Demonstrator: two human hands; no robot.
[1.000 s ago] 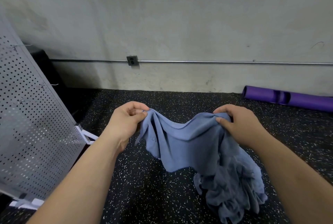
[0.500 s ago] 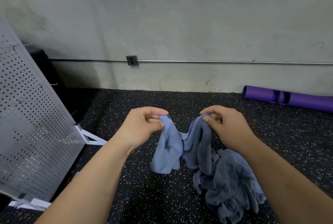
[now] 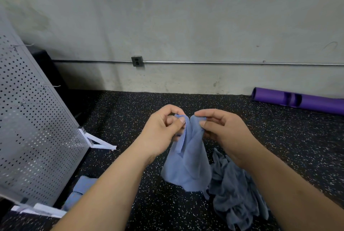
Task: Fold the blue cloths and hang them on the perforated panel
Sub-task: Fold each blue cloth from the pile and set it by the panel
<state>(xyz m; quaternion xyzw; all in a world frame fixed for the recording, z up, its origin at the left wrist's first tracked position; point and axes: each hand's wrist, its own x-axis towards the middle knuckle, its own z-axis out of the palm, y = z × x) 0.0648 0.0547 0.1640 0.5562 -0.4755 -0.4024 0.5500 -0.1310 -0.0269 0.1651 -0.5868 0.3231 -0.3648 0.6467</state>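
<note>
Blue cloth (image 3: pixel 188 163) hangs pinched at its top between left hand (image 3: pixel 160 134) and right hand (image 3: pixel 223 132) fingers.

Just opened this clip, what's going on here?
A person holds one blue cloth up, the left hand and the right hand each pinching a top corner, the corners nearly touching, so it hangs doubled. A crumpled pile of more cloths lies beneath the right forearm. The perforated panel stands to the left.
</note>
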